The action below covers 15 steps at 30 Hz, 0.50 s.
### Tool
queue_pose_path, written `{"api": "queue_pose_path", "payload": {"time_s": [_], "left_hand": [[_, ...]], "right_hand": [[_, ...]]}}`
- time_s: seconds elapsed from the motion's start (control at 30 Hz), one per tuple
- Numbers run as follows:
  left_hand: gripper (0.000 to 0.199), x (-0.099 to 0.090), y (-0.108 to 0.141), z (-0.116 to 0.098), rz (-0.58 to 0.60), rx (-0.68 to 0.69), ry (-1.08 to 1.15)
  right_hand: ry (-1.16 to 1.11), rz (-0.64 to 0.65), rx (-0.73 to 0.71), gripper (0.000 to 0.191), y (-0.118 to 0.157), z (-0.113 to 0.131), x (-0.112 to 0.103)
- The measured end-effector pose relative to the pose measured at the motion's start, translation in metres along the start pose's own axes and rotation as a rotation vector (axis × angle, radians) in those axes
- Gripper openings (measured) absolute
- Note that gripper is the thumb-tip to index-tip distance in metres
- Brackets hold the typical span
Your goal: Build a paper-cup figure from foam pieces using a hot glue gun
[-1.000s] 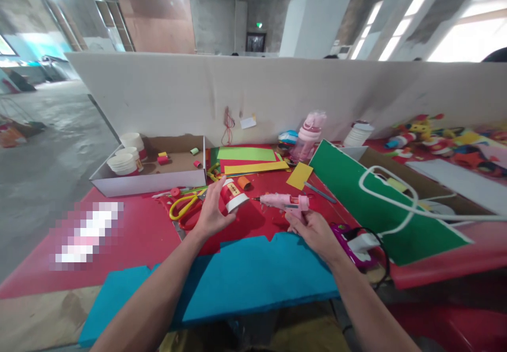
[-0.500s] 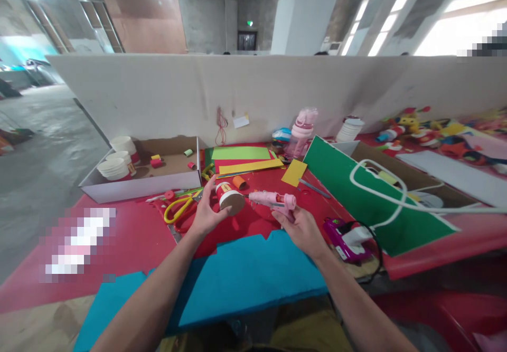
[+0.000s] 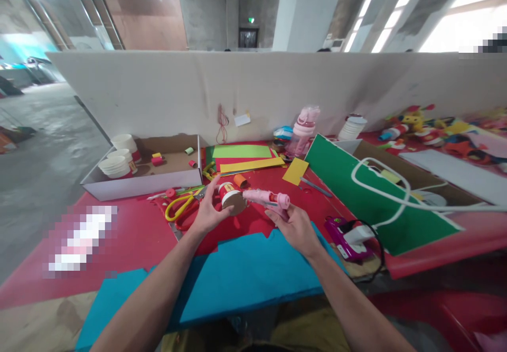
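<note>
My left hand (image 3: 212,209) grips a red and white paper cup (image 3: 232,200) by its side, with the cup's round brown bottom turned toward me. A pink glue gun (image 3: 266,199) is held in my right hand (image 3: 296,229), my fingers wrapped round its handle. The gun's nozzle points left and lies at the cup's right edge; whether it touches I cannot tell. Just behind the cup lies an orange paper roll (image 3: 241,181). Scissors with yellow handles (image 3: 178,208) rest left of my left hand.
A white box (image 3: 134,187) with paper cups (image 3: 114,166) stands at left. Coloured paper (image 3: 241,152) and a pink bottle (image 3: 304,130) are behind. At right, a green board (image 3: 364,199) leans near a purple power strip (image 3: 348,240) with a white cable. Blue cloth (image 3: 253,278) covers the front edge.
The glue gun in my right hand has moved slightly left, its nozzle now closer over the cup's bottom edge. My left hand still holds the cup, nearly in place.
</note>
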<state>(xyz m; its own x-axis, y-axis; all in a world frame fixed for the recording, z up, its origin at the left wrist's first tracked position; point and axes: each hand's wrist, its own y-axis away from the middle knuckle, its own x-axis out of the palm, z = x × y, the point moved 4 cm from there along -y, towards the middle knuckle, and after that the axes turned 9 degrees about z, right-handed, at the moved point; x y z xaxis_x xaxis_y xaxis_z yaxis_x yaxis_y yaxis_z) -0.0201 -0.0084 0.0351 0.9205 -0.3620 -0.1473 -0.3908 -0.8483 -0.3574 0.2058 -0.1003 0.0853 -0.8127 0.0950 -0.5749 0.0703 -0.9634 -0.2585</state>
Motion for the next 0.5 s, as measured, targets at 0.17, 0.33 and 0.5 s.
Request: {"api": "queue_pose_path", "payload": {"time_s": [0.17,0.33,0.5], "left_hand": [[0.097,0.001,0.0006,-0.0018,0.019,0.015,-0.033],[0.097,0.0011,0.001,-0.0035,0.013,0.012,-0.025],[0.096,0.0013,0.0009,-0.0038,0.01,-0.002,-0.001]], "right_hand": [[0.028,-0.003,-0.004,0.031,-0.001,0.0002,0.0001],[0.046,-0.003,-0.016,0.031,-0.0005,0.0006,-0.0006],[0.045,0.006,-0.028,0.031,0.0003,0.0,-0.0011]]}}
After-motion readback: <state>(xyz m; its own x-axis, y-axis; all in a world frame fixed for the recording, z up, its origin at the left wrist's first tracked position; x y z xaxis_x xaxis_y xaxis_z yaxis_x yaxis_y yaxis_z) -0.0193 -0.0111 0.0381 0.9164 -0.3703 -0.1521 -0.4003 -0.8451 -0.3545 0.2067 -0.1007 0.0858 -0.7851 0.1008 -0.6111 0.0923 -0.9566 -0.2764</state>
